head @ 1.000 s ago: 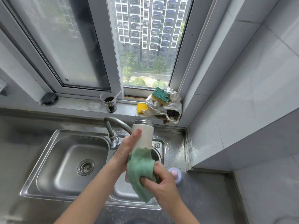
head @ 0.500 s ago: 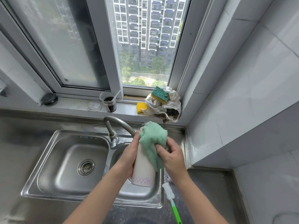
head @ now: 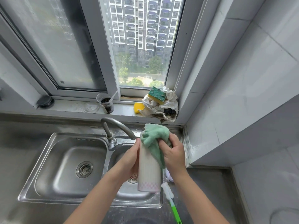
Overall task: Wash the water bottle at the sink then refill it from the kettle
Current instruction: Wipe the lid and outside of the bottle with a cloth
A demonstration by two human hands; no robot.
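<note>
Two-basin sink [head: 64,160] below: I hold the water bottle [head: 148,167] roughly upright over its right basin, left hand [head: 129,159] curled round the side, right hand [head: 175,153] clutching the green cloth [head: 153,136] over its mouth. Wet, I reckon it could slip from my left grip and knock the tap [head: 116,125].

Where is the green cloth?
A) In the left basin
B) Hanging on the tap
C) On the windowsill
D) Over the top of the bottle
D: the cloth covers the top of the bottle. The right hand grips it there, and the left hand holds the bottle's side.
</note>
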